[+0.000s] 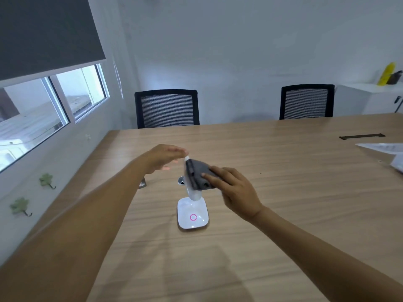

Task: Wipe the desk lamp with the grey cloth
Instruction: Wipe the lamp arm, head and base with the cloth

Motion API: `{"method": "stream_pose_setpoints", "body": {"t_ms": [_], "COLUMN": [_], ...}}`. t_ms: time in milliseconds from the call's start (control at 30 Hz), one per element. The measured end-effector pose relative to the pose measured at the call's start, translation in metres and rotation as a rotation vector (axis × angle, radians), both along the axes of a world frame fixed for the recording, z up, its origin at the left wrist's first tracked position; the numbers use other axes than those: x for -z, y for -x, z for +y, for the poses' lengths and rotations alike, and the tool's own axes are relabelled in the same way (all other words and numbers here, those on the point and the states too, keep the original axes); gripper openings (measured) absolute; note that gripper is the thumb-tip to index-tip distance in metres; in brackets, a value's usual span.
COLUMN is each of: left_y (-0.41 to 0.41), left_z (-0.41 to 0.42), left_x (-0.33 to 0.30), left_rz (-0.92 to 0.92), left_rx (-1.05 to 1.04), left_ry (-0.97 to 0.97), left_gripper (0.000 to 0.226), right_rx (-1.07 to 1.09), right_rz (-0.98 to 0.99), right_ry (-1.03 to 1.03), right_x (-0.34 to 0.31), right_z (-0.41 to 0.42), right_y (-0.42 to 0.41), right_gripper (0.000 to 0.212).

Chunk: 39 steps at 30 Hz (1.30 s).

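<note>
The right hand (235,190) presses a folded grey cloth (199,176) against the white desk lamp (193,212), its fingers (214,178) laid together along the cloth's near face and the thumb hidden behind it. The cloth wraps the upper part of the lamp's arm, so only a sliver of white shows above the fingertips and a short stretch of stem below them, running down to the square base with its pink ring button (193,217).

The left hand (163,158) reaches in from the other side. Its index finger and thumb close in a light pinch on the very tip of the lamp head, just beyond the cloth's far edge; the remaining fingers hang loosely curled beneath.

The lamp stands on the wooden table (283,192), directly under both hands, and the wipe looks to be under way on the arm.

The risks seem modest but real. The steadying pinch is thin, so a firm stroke could slip the tip free and tip the light base. Dragging the cloth down to the base could brush the ring button and switch the lamp.
</note>
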<state>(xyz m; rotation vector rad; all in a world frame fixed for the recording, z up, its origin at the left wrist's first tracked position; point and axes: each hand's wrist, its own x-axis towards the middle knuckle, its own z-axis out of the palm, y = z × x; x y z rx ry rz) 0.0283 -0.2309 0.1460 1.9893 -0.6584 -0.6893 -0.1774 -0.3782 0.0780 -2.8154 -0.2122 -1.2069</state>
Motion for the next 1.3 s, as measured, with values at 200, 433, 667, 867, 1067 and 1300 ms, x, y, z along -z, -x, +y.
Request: {"method": "stream_pose_setpoints", "body": {"t_ms": [200,433,667,867,1067,1300], "left_y": [0.001,-0.001,-0.003,-0.006,-0.005,-0.009], "left_z": [0.000,0.000,0.000,-0.002,0.000,-0.010], "left_x": [0.001,0.001,0.002,0.001,0.002,0.014], "left_rz": [0.009,-0.007,0.028,0.036,0.058,0.128], "left_rx": [-0.022,-0.056,-0.029,-0.041,-0.031,-0.089], "left_ry": [0.005,0.008,0.018,0.019,0.045,0.207], "left_gripper": [0.018,0.031,0.028,0.024,0.024,0.009], "right_rx": [0.113,-0.013,0.222,-0.090,0.144,0.376], "right_rz": [-0.104,0.035,-0.026,-0.089,-0.011,0.498], "right_ry": [-0.301,-0.151,-0.480,-0.100,-0.509,-1.386], "right_x": [-0.006,-0.007,0.000,-0.009,0.027,0.067], "right_z": [0.000,0.021,-0.007,0.020,-0.011,-0.009], "right_y": [-0.009,-0.019,-0.011,-0.010,-0.014,-0.037], "right_gripper": [0.049,0.053,0.054,0.053,0.039,0.032]}}
